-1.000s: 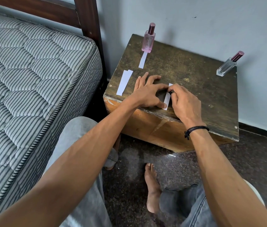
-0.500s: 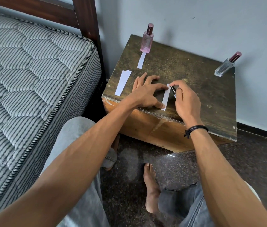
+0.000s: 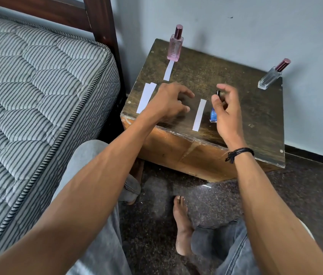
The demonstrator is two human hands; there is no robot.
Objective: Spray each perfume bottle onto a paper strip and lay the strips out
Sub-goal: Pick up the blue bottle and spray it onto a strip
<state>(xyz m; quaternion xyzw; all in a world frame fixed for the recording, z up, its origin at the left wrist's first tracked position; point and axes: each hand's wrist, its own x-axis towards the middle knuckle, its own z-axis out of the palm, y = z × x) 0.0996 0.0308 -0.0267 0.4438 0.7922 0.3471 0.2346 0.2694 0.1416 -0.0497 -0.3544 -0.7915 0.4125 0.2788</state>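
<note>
Partly hidden blue bottle (image 3: 213,116), black cap (image 3: 218,93)

Nothing legible anywhere in this shot. The one candidate is the tall pink glass perfume bottle (image 3: 174,49) with the dark red cap: it has a small dark mark on its front face, too small and blurred to read as letters or a brand.
</note>
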